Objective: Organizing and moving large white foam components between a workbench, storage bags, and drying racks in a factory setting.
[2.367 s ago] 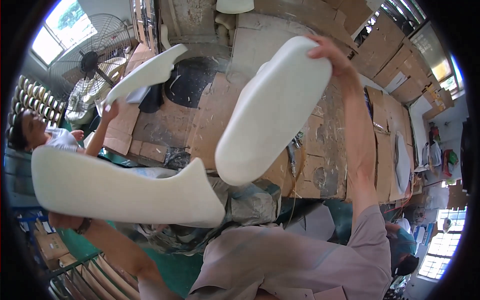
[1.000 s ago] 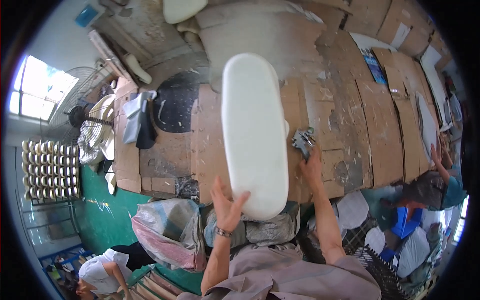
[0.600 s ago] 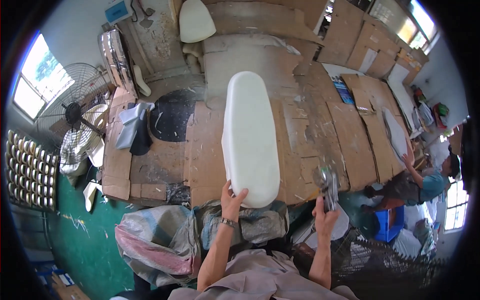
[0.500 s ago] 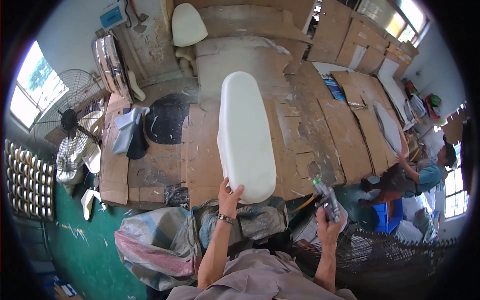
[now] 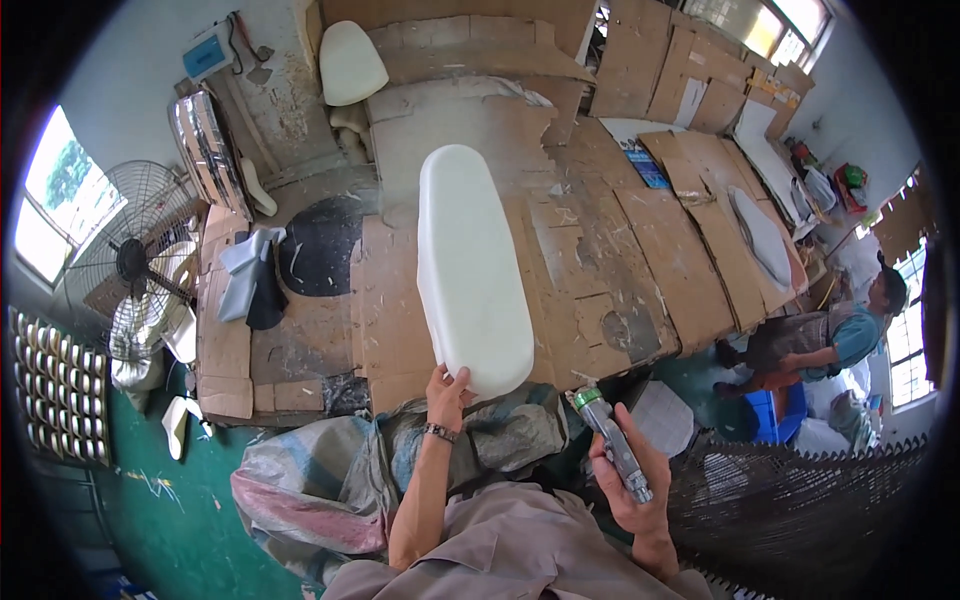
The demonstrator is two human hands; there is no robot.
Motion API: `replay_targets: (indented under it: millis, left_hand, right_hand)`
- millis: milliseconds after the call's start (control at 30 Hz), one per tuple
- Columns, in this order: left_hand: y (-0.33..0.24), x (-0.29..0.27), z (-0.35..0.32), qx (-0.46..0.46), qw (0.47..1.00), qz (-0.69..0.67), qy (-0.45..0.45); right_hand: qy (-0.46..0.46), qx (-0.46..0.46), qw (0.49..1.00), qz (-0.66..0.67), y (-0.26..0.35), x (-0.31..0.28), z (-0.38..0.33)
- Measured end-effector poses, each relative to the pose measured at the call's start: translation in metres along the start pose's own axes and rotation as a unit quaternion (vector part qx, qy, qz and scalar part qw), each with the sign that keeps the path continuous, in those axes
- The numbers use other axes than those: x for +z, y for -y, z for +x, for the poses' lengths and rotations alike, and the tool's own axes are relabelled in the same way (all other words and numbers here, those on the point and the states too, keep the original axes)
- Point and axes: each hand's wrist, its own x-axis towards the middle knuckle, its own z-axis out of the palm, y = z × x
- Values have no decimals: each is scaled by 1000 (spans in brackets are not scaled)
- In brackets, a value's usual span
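Head view: the left hand [image 5: 447,398] is clamped on the near left corner of a long, smooth, white pad with rounded ends [image 5: 476,275]. The right hand [image 5: 650,510] is closed around a silver metal spray gun with a green ring [image 5: 617,447]. The pad lies lengthwise on the brown cardboard-covered tabletop [image 5: 393,335], its upper surface evenly pale.

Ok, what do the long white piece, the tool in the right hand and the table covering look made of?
Long white piece: probably moulded foam, judging by its matte, smooth, rounded surface. Tool in the right hand: likely metal, silvery-grey with bright highlights; its green end's material is unclear. Table covering: brown cardboard, dull and scuffed, with torn edges.
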Motion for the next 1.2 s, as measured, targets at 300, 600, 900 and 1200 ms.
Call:
replay_targets:
  millis: [300,600,900,1200]
  left_hand:
    - [0,3,0,15,1000,15,4]
    - [6,-6,-2,11,999,-35,16]
    - [30,-31,8,8,970,-199,135]
    - [23,2,10,50,975,-208,66]
  right_hand:
    - [-44,-45,996,-68,6,-9,15]
    - [-71,-9,996,-51,-10,-22,-15]
    - [-19,-43,996,-71,-29,-31,-55]
    - [-73,-12,992,-98,-36,-34,-75]
